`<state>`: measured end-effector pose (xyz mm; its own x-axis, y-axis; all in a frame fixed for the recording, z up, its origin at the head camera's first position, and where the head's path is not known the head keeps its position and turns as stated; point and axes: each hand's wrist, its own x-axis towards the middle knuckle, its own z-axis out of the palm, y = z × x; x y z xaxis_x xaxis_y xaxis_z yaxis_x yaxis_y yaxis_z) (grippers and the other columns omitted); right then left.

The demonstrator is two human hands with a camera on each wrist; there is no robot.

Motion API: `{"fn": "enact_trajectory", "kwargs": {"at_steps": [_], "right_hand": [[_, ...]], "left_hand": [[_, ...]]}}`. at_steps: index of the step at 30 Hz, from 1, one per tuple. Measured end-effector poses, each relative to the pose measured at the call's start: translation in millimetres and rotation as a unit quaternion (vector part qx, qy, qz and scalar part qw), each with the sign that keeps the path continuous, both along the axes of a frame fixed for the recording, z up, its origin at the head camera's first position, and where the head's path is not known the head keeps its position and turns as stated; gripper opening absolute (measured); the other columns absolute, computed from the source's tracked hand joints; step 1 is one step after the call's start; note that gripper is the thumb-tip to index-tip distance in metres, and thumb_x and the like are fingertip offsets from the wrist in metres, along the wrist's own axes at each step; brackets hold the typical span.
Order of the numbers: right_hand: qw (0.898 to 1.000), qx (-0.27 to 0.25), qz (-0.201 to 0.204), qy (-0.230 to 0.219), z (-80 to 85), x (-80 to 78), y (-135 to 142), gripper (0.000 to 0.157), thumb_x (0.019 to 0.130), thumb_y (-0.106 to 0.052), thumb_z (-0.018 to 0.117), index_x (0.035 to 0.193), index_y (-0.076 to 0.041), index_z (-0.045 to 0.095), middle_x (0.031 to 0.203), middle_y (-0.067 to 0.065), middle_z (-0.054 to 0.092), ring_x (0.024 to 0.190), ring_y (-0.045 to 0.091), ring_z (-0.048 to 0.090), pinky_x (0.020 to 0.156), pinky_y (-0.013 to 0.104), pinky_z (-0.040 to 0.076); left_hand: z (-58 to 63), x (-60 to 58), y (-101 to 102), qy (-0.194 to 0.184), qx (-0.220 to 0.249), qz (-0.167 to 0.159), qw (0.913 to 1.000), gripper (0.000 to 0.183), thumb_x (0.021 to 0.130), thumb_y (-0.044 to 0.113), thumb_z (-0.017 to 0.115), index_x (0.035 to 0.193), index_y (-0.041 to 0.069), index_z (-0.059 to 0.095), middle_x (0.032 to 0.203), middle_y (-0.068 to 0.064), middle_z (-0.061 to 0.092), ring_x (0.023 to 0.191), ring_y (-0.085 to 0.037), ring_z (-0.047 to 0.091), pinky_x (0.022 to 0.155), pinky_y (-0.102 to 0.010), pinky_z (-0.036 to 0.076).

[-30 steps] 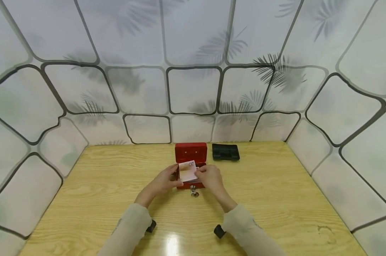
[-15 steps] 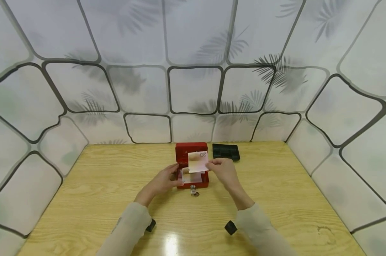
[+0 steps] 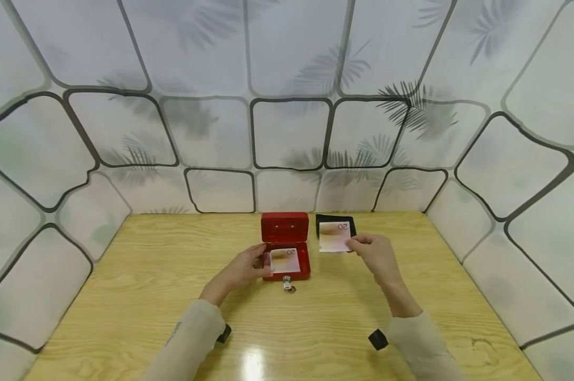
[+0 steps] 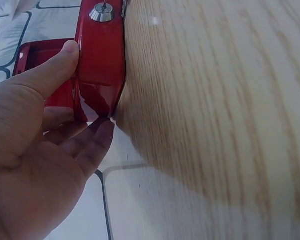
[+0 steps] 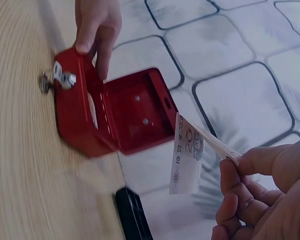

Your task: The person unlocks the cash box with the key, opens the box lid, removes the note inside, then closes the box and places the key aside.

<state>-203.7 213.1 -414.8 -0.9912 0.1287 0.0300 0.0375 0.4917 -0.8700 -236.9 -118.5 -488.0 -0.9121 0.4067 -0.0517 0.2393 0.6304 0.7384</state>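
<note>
A small red metal cash box [image 3: 304,260] stands on the table with its lid [image 3: 284,227] raised. My left hand [image 3: 241,271] holds the box's left end, the thumb on the rim and the fingers round the side, as the left wrist view shows. Inside the box lies a banknote [image 3: 284,260] marked 20. My right hand [image 3: 374,255] pinches another folded banknote [image 3: 333,237] by its right edge, between thumb and index finger. In the head view this note overlaps a black wallet-like case [image 3: 322,217]; in the right wrist view the note [image 5: 187,160] hangs with its fold parted.
A lock with keys [image 3: 288,284] sticks out from the front of the box. The wooden table [image 3: 196,238] runs back to a patterned curtain [image 3: 287,132], which also closes off both sides. The black case [image 5: 131,215] lies to the right of the box.
My right hand has lifted the top banknote out of the box and carried it right, over to the black case. The left hand stays at the box's left end.
</note>
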Motion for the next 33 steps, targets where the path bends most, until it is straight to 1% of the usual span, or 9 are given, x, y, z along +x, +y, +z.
{"fn": "enact_trajectory", "kwargs": {"at_steps": [4,9,13,16,18,22,24,27,33], "right_hand": [[1.0,0.009,-0.01,-0.008,-1.8,5.8,23.8,0.028,0.097,-0.02,0.073,0.107,0.005,0.077,0.088,0.005,0.076,0.083,0.018,0.059,0.074,0.032,0.05],[0.999,0.029,-0.018,-0.02,-7.2,11.9,50.2,0.032,0.098,-0.023,0.072,0.109,0.006,0.077,0.088,0.004,0.077,0.084,0.016,0.059,0.074,0.031,0.048],[0.999,0.039,-0.024,-0.023,-13.2,13.8,65.1,0.032,0.098,-0.022,0.072,0.108,0.008,0.076,0.088,0.006,0.077,0.085,0.015,0.059,0.073,0.03,0.047],[0.998,0.039,-0.024,-0.031,-20.0,12.9,70.2,0.03,0.097,-0.02,0.072,0.105,0.009,0.077,0.088,0.008,0.077,0.086,0.019,0.061,0.073,0.031,0.048],[0.998,0.037,-0.02,-0.043,-26.1,11.0,71.4,0.03,0.097,-0.02,0.072,0.103,0.008,0.077,0.088,0.008,0.077,0.085,0.021,0.061,0.072,0.032,0.048],[0.997,0.03,-0.011,-0.068,-40.6,6.6,67.9,0.028,0.096,-0.019,0.073,0.102,0.008,0.078,0.09,0.009,0.076,0.087,0.025,0.062,0.073,0.034,0.049],[0.997,0.027,-0.006,-0.07,-46.3,4.5,63.9,0.028,0.096,-0.018,0.073,0.101,0.008,0.078,0.09,0.01,0.077,0.089,0.028,0.063,0.074,0.036,0.05],[0.997,0.023,0.002,-0.072,-52.0,2.4,56.0,0.027,0.095,-0.017,0.074,0.1,0.009,0.078,0.089,0.012,0.077,0.09,0.031,0.065,0.072,0.036,0.052],[0.997,0.038,0.017,-0.069,-59.7,-2.2,42.6,0.025,0.094,-0.016,0.076,0.097,0.008,0.079,0.091,0.013,0.077,0.082,0.026,0.066,0.066,0.031,0.051]], "left_hand": [[0.8,0.2,0.1,-0.003,-0.009,0.004,0.9999,0.076,0.096,0.021,0.076,0.155,-0.008,0.038,0.163,-0.019,0.036,0.149,-0.036,0.034,0.12,-0.049,0.031],[1.9,-0.1,1.1,-0.007,-0.008,0.008,0.9999,0.076,0.096,0.021,0.076,0.155,-0.007,0.038,0.162,-0.02,0.037,0.148,-0.036,0.037,0.119,-0.05,0.032],[3.3,-0.6,1.4,-0.003,-0.012,0.01,0.9999,0.077,0.096,0.022,0.077,0.155,-0.007,0.038,0.16,-0.022,0.039,0.146,-0.037,0.039,0.119,-0.051,0.033],[4.6,-1.1,1.5,0.002,-0.02,0.009,0.9998,0.076,0.096,0.022,0.076,0.155,-0.007,0.038,0.159,-0.023,0.039,0.146,-0.038,0.039,0.119,-0.051,0.033],[5.0,-1.2,1.8,0.007,-0.021,0.008,0.9997,0.075,0.096,0.021,0.077,0.154,-0.008,0.039,0.159,-0.024,0.04,0.145,-0.039,0.04,0.118,-0.052,0.034],[5.1,-0.9,3.0,0.002,-0.015,0.011,0.9998,0.076,0.095,0.02,0.077,0.155,-0.007,0.039,0.158,-0.024,0.041,0.144,-0.038,0.042,0.118,-0.051,0.034],[5.2,-0.6,3.5,-0.002,-0.01,0.013,0.9999,0.077,0.095,0.02,0.078,0.155,-0.006,0.039,0.158,-0.023,0.041,0.143,-0.037,0.043,0.118,-0.05,0.035],[4.7,0.0,3.7,-0.002,-0.01,0.014,0.9999,0.077,0.095,0.02,0.078,0.156,-0.005,0.038,0.158,-0.023,0.042,0.143,-0.037,0.044,0.117,-0.05,0.036],[4.9,-0.2,4.0,-0.007,-0.006,0.017,0.9998,0.077,0.094,0.021,0.078,0.156,-0.005,0.039,0.159,-0.023,0.041,0.144,-0.038,0.042,0.117,-0.051,0.035]]}}
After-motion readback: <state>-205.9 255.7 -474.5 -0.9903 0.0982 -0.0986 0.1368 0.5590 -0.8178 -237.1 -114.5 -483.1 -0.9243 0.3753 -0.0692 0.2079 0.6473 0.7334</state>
